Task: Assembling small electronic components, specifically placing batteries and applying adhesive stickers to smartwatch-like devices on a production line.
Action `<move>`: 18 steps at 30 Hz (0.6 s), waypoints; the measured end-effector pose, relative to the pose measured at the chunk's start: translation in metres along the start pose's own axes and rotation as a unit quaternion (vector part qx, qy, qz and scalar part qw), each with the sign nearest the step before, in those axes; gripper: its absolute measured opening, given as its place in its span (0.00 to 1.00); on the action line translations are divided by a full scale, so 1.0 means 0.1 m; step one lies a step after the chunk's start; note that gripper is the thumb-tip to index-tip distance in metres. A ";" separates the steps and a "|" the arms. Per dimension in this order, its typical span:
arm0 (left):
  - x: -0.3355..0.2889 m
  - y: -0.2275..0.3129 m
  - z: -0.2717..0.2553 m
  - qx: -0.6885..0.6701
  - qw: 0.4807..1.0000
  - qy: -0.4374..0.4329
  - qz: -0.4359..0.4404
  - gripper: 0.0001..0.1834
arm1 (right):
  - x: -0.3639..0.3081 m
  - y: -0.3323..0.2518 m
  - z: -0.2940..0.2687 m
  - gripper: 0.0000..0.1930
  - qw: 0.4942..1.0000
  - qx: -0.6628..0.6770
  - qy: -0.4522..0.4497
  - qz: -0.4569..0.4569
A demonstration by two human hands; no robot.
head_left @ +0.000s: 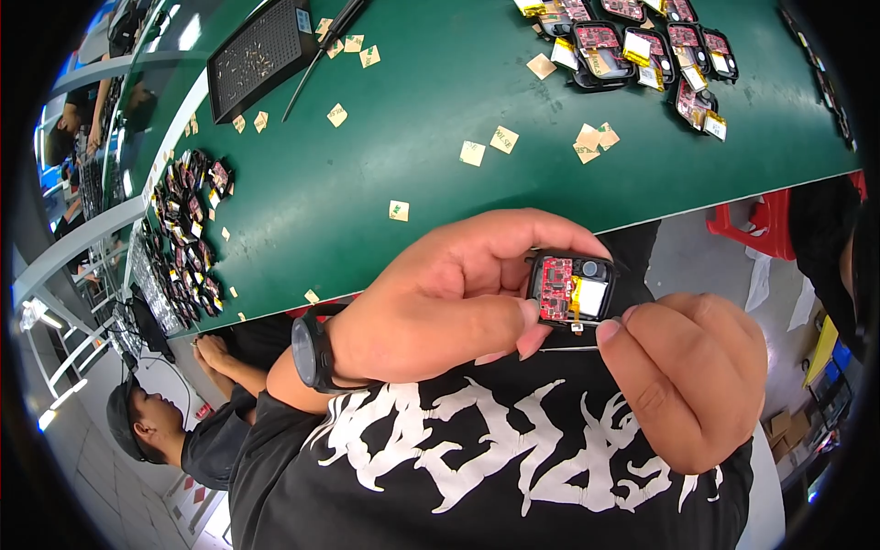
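My left hand [449,302], with a dark watch on its wrist, is closed around a small black device housing [612,286] in front of my chest. Its open face shows a red circuit board [555,289], a small white battery [592,295] with yellow tape, and a round grey part [591,269]. A tiny connector piece [577,327] pokes out at the lower edge. My right hand [687,376] pinches thumb and forefinger at the housing's lower right corner. Whatever lies between those fingertips is hidden.
Several similar opened housings [600,38] lie at the green table's [293,202] far right. More are heaped [188,229] at the left. Adhesive squares [399,211] are scattered about. A black tray [257,60] of small screws and a screwdriver [316,66] lie at the back. Another person [215,440] sits left.
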State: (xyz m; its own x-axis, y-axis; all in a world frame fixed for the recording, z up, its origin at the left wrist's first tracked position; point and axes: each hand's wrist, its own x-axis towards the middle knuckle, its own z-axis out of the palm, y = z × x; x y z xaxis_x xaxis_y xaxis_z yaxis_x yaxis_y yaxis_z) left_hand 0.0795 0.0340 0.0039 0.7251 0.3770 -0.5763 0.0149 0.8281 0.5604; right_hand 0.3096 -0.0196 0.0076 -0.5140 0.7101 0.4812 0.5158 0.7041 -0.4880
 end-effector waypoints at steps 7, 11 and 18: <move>0.03 -0.06 -0.05 -0.037 0.999 -0.008 0.018 0.28 | 0.01 -0.05 -0.03 0.18 0.999 -0.037 -0.028 0.017; 0.02 -0.11 -0.07 -0.060 0.998 0.011 0.006 0.28 | 0.04 -0.08 -0.02 0.19 0.995 -0.077 -0.057 0.007; 0.04 -0.07 -0.06 -0.062 0.998 -0.002 0.001 0.27 | -0.01 -0.08 -0.01 0.20 0.994 -0.092 -0.048 0.022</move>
State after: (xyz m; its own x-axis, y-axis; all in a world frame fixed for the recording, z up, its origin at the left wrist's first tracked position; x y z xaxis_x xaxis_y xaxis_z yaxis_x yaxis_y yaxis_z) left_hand 0.0784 0.0322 -0.0055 0.7283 0.3762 -0.5728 -0.0715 0.8730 0.4825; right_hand 0.3069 -0.0254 0.0120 -0.5472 0.7424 0.3866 0.6510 0.6678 -0.3610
